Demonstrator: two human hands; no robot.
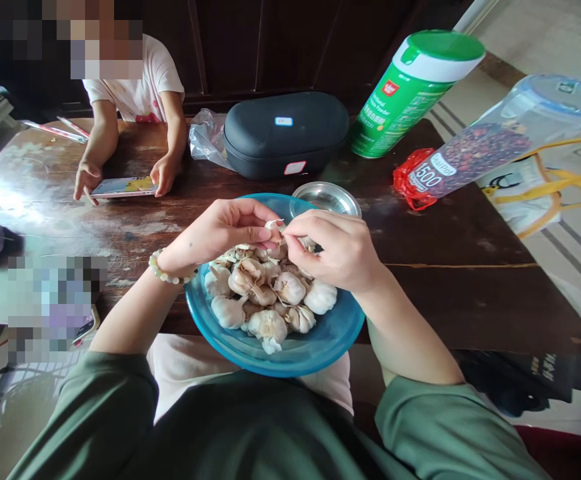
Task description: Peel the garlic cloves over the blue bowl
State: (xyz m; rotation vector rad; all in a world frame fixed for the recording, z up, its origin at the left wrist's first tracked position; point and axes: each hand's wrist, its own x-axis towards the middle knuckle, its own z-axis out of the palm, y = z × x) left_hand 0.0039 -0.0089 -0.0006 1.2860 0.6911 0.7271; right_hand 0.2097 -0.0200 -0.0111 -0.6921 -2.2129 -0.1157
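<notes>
A blue plastic bowl (337, 333) holds several garlic bulbs (267, 325) and rests partly over the table's near edge. Above the bowl's far side, my left hand (225, 228) pinches a small garlic clove (273, 230) between thumb and fingers. My right hand (333, 247) meets it from the right, thumb and forefinger pressed together at the clove's papery skin. Just behind the bowl stands a round metal dish (327, 193), partly hidden by my right hand.
Across the wooden table (450, 253) are a black case (285, 133), a plastic bag (207, 137), a green canister (410, 93) and a tall clear container (500, 143). At the far left, another person's hands hold a phone (125, 187).
</notes>
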